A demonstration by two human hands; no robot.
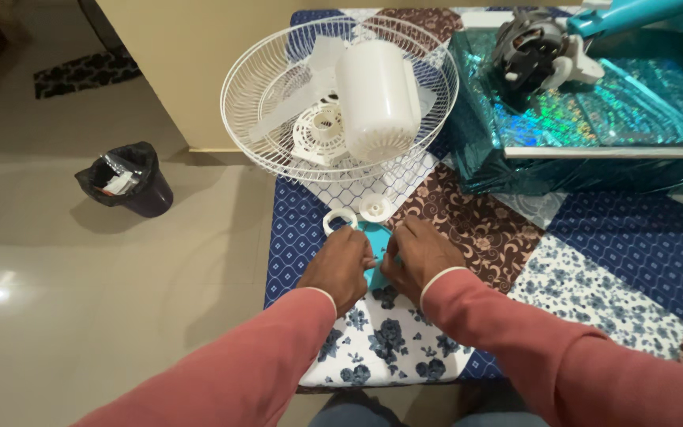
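Teal plastic piece (376, 251) is pinched between left hand (341, 266) and right hand (418, 256) on the quilted bed (594, 245), near a white ring (340, 220).

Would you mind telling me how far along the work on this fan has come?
Done: the white fan guard lies on the patchwork cover holding a white housing, and the bare motor rests apart on the shiny teal sheet. In hand: the left hand and right hand pinch a small teal part. Left: a white ring and cap lie loose.
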